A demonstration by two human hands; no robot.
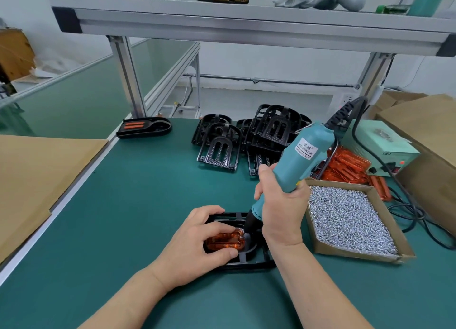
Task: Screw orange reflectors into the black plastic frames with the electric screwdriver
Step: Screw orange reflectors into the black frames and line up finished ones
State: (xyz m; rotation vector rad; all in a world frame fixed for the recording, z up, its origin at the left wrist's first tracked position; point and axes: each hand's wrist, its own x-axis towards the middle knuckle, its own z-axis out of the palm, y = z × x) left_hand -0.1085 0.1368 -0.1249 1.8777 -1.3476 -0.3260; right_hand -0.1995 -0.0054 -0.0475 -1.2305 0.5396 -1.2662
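Observation:
A black plastic frame (pixel 249 263) lies flat on the green mat near me. An orange reflector (pixel 225 241) sits in it. My left hand (pixel 197 244) holds the frame and presses the reflector down, thumb along its near edge. My right hand (pixel 281 205) grips the teal electric screwdriver (pixel 294 163), tilted, with its black tip down at the reflector's right end. A pile of black frames (pixel 249 138) lies behind, and loose orange reflectors (pixel 345 167) lie at the right. One assembled frame (pixel 144 127) sits at the back left.
An open cardboard box of silver screws (pixel 350 220) stands right of my hand. A pale green power unit (pixel 380 143) with cables sits behind it, beside large cartons (pixel 424 131). Cardboard sheet (pixel 37 180) lies at the left. A metal shelf (pixel 246 20) spans overhead.

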